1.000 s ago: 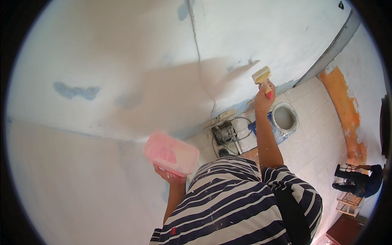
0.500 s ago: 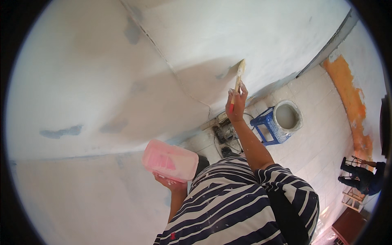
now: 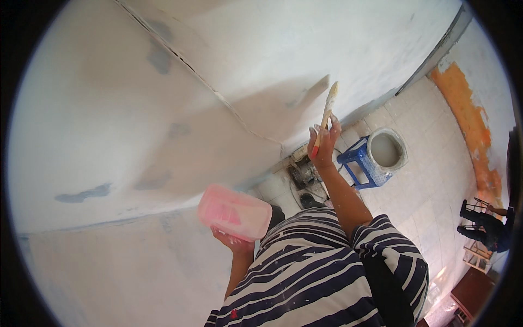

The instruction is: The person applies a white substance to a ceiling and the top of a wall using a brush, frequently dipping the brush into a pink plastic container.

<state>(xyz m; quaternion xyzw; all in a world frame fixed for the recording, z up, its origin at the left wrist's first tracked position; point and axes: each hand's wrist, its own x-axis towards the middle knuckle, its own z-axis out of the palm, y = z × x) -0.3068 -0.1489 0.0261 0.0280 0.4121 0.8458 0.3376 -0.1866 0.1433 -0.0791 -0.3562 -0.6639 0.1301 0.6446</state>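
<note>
With my left hand (image 3: 235, 240) I hold a pink plastic tub (image 3: 251, 214) from its underside and near edge; whitish material coats its inside. My right hand (image 3: 325, 143) grips a paintbrush (image 3: 330, 107) by its red-ended wooden handle, bristles pointing up and away from me. White smears mark the fingers of both hands. The bristles stand apart from the pale wall (image 3: 261, 49), and the brush's shadow falls just left of them. A long crack (image 3: 188, 65) runs down the wall, with several grey patches (image 3: 84, 193) on its left part.
Right of my right arm, a bucket of greyish liquid (image 3: 387, 151) stands on a blue stool (image 3: 359, 163). Dark equipment with a cable (image 3: 303, 173) lies at the wall's foot. At far right, a seated person (image 3: 482, 226) is near a wooden stool (image 3: 476, 256) and an orange wall patch (image 3: 463, 114).
The brush has come away from the wall, moving slightly right and toward me with my right hand. In the picture, the tub has shifted a little to the right.
</note>
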